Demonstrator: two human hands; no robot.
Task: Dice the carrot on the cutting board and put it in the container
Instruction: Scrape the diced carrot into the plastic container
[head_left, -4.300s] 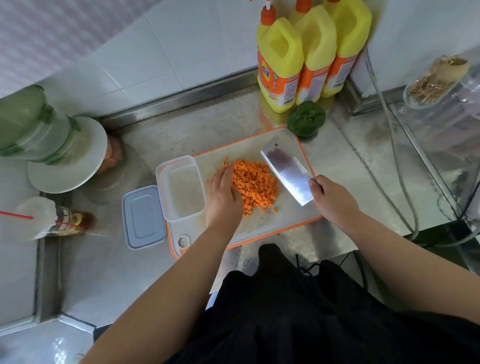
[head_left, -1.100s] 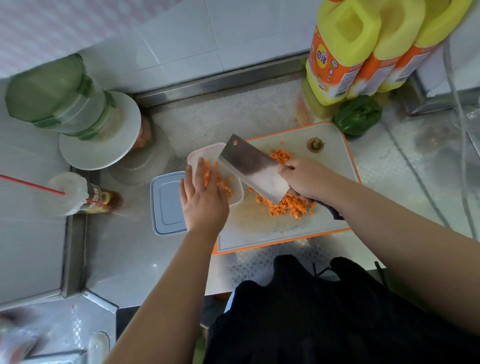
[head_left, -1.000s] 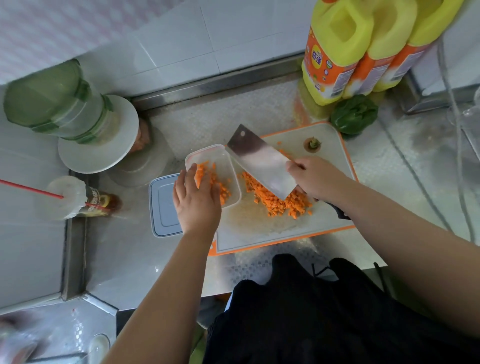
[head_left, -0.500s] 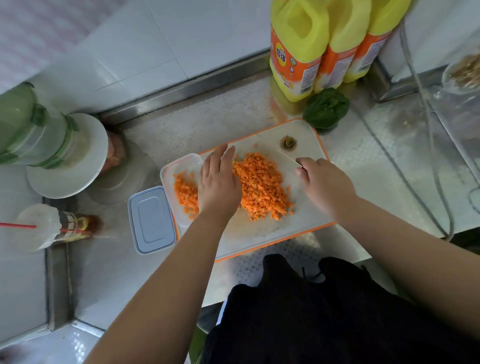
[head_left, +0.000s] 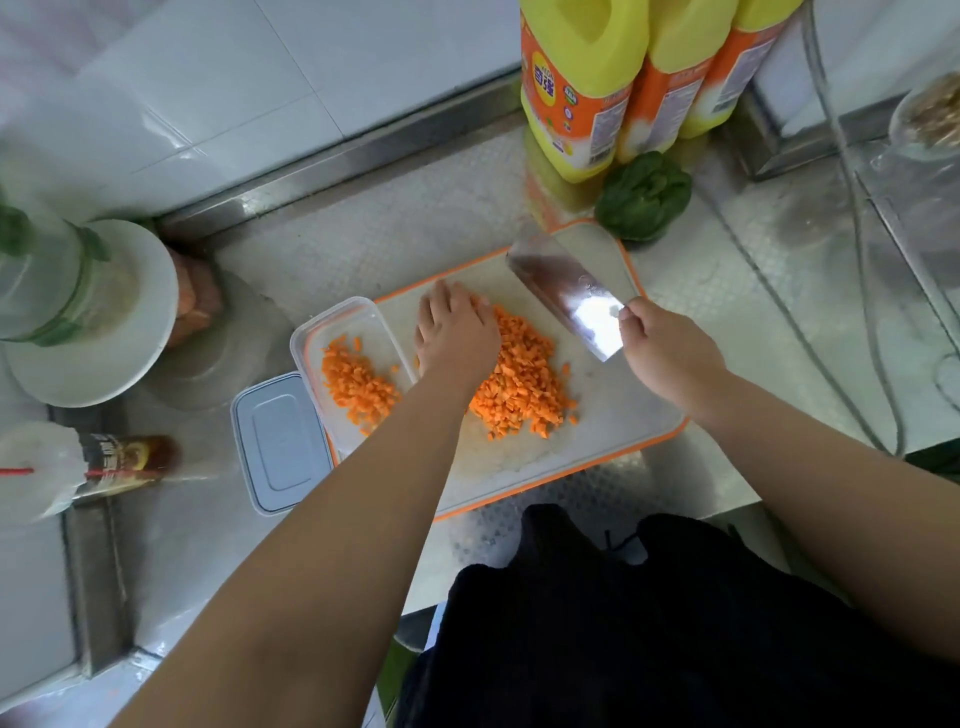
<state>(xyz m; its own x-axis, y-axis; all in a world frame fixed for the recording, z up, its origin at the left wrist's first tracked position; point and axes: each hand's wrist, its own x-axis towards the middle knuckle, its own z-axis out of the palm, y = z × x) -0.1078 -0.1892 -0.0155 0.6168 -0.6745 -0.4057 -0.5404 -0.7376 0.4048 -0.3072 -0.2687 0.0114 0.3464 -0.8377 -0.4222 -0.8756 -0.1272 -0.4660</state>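
A heap of diced carrot (head_left: 522, 382) lies in the middle of the white, orange-rimmed cutting board (head_left: 613, 415). A clear rectangular container (head_left: 363, 317) sits on the board's left end with some carrot dice (head_left: 358, 384) inside. My left hand (head_left: 454, 335) rests flat, fingers straight, on the left side of the heap. My right hand (head_left: 670, 356) grips the handle of a cleaver (head_left: 569, 296), whose broad blade is tilted over the board's far right part, beyond the heap.
The container's grey lid (head_left: 280, 441) lies left of the board. Three yellow detergent jugs (head_left: 587, 83) and a green pepper (head_left: 644, 195) stand behind the board. A green blender jar on a white base (head_left: 78, 306) and a plastic cup with a red straw (head_left: 57, 467) are at the left.
The cleaver has been lifted off the board's surface and tilted up to the right of the heap. My left hand stays against the heap's left side. The view has shifted slightly.
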